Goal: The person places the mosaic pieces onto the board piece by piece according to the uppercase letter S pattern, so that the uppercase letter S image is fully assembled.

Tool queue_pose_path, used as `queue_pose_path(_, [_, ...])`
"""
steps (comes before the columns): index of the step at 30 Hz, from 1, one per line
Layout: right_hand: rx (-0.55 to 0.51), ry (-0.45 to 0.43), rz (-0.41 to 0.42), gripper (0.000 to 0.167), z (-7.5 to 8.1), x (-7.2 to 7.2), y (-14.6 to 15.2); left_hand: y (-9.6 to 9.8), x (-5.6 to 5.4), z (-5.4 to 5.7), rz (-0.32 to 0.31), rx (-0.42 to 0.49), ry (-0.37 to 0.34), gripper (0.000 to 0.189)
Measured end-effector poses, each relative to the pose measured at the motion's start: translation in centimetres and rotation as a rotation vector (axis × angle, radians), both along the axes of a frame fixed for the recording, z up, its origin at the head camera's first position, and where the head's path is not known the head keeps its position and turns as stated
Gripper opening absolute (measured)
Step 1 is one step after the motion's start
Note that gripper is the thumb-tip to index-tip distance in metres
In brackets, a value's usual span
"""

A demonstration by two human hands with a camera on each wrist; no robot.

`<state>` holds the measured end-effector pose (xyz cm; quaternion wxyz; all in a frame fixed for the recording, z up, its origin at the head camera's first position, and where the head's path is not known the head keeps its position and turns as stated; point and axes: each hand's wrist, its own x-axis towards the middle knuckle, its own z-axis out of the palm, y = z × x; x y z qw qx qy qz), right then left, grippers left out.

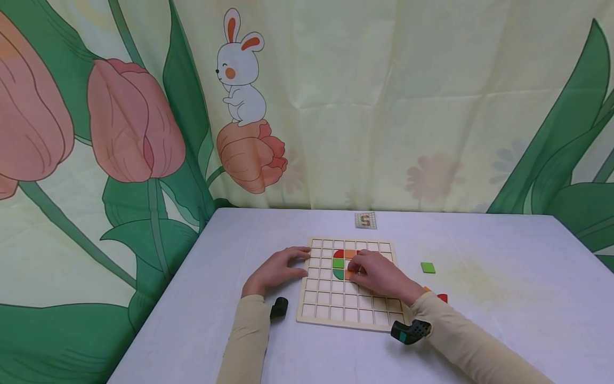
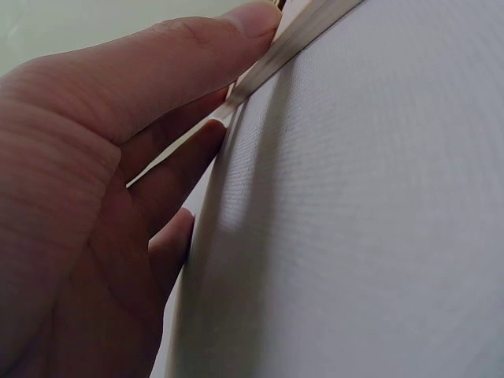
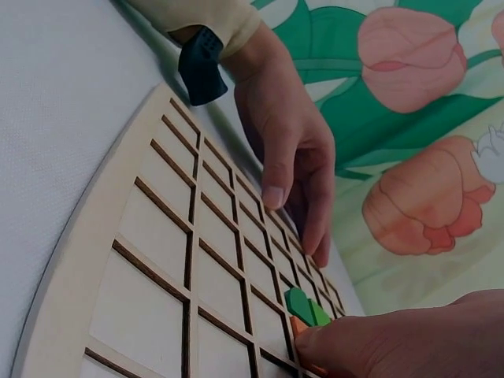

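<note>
A wooden grid board (image 1: pixel 323 311) lies on the white table. My left hand (image 1: pixel 278 269) touches its left edge, fingers and thumb loosely spread; the left wrist view has the thumb (image 2: pixel 256 20) at the wooden rim. Over the board's upper middle, my right hand (image 1: pixel 381 274) has curled fingers and pinches an orange tile (image 3: pixel 300 328), largely covered by the hand. Around the fingertips sit a red curved tile (image 1: pixel 339 253), an orange square tile (image 1: pixel 350 254), a light green tile (image 1: pixel 338 263) and a dark green curved tile (image 1: pixel 338 274). Another red piece is partly hidden.
A small pattern card (image 1: pixel 366 220) lies behind the board. To the right are a loose green square tile (image 1: pixel 428 268) and a red tile (image 1: pixel 443 297), with an orange one partly behind the right wrist. A printed curtain (image 1: pixel 345 106) hangs behind the table.
</note>
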<state>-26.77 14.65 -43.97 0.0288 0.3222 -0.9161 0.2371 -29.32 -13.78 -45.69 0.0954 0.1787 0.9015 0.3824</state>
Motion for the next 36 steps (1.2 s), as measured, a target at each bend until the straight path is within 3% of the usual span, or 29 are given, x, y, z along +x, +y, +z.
queue_pose_path(9, [0.001,0.017,0.001,0.008,0.0,0.2,0.0,0.0,0.0,0.1,-0.004,-0.003,0.004,0.045])
queue_pose_path(14, [-0.015,-0.029,-0.03,0.009,0.1,0.1,0.3,0.0,0.0,0.0,-0.012,0.011,0.009,0.045])
queue_pose_path(21, [-0.037,-0.135,-0.133,0.015,0.1,-0.1,1.7,-0.1,0.1,-0.1,-0.016,0.027,0.01,0.044])
queue_pose_path(25, [-0.037,-0.148,-0.213,0.019,0.3,-0.4,3.1,-0.1,0.0,-0.1,-0.014,0.024,0.006,0.043])
queue_pose_path(32, [-0.055,-0.168,-0.431,0.022,0.5,-1.1,5.9,-0.1,0.0,-0.1,0.001,0.019,-0.005,0.044])
queue_pose_path(36, [-0.045,-0.174,-0.469,0.021,0.2,-1.4,6.8,-0.1,0.0,-0.1,-0.002,0.011,0.002,0.044])
